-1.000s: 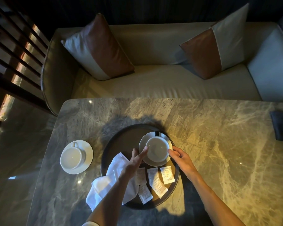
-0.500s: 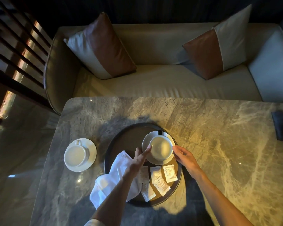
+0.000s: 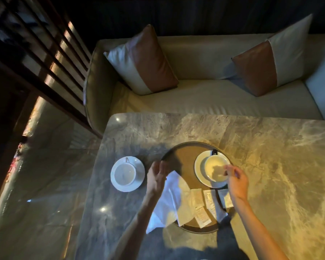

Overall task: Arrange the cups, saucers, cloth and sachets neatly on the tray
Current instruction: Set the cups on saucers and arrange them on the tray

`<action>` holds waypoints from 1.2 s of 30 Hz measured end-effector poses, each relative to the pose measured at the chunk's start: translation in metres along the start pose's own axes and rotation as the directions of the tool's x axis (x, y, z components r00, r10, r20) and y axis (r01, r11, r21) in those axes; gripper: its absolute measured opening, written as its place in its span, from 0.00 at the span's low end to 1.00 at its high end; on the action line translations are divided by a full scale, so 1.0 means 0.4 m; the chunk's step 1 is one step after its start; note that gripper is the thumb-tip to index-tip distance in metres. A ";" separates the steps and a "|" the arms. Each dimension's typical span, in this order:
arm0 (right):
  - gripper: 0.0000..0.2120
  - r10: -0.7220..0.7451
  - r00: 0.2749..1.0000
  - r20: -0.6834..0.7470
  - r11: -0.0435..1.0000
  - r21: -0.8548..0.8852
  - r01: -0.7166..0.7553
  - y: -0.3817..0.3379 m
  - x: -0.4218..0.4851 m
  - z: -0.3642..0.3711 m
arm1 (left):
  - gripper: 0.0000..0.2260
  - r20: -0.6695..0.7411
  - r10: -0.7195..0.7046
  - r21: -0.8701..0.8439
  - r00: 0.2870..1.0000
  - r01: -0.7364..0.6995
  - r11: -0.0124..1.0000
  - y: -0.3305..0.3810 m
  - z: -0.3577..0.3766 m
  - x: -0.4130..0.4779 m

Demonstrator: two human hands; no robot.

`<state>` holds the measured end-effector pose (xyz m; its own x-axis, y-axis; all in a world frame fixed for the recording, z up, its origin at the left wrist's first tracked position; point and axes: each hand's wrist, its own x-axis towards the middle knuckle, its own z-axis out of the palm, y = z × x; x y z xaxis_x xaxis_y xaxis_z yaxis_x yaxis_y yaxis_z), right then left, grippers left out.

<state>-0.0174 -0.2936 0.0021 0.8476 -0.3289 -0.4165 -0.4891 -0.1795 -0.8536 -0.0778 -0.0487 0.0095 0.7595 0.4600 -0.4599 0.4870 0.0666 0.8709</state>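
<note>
Head view, change: our left hand [image 3: 158,177] has left the tray's cup [image 3: 217,170], fingers loose, empty, nearing the second cup [image 3: 124,173] at centre-left on the counter [image 3: 270,156].
Right hand [image 3: 236,182]: released above the first cup, empty.
Meaning: we judge one cup placed on the tray [image 3: 184,152]; next, the other.

Tray [image 3: 184,147] is sitting lower centre of frame on the table [image 3: 270,166]. Cup on saucer [image 3: 200,169] is sitting in the tray's right part; sachets [image 3: 203,209] are lying below it, cloth [image 3: 169,203] is overhanging the tray's lower-left rim. Second cup and saucer [image 3: 127,173] are sitting left of the tray, off it.
</note>
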 end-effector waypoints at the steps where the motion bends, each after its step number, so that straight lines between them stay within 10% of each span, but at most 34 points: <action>1: 0.10 0.002 0.996 0.094 1.000 0.012 -0.003 -0.028 -0.027 0.048 | 0.14 -0.043 0.004 -0.009 0.999 -0.005 1.000 0.008 -0.051 0.012; 6: 0.05 0.048 0.899 0.436 0.996 -0.094 -0.008 -0.102 -0.155 0.332 | 0.06 -0.340 0.051 0.192 0.939 0.016 0.981 0.009 -0.322 0.075; 10: 0.09 0.139 0.835 0.532 0.979 -0.202 -0.034 -0.073 -0.238 0.522 | 0.10 -0.191 0.027 0.306 0.981 0.034 0.951 -0.008 -0.475 0.112; 18: 0.16 0.192 0.829 0.525 0.949 -0.314 -0.021 0.018 -0.323 0.638 | 0.20 0.107 -0.243 0.415 0.964 0.179 0.892 -0.099 -0.495 0.153; 31: 0.07 0.199 0.943 0.267 0.957 -0.261 -0.128 0.079 -0.323 0.647 | 0.08 -0.090 -0.087 0.280 0.992 0.109 0.954 -0.160 -0.531 0.157; 36: 0.09 0.341 0.883 0.324 0.936 -0.201 -0.288 0.085 -0.307 0.662 | 0.12 0.030 -0.329 0.353 0.944 0.298 0.887 -0.187 -0.526 0.182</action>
<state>-0.0834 -0.0140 -0.0587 0.6480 -0.0511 -0.7599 -0.7433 -0.2600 -0.6164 -0.1497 0.1662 -0.0527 0.5694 0.3859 -0.7258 0.8106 -0.1168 0.5738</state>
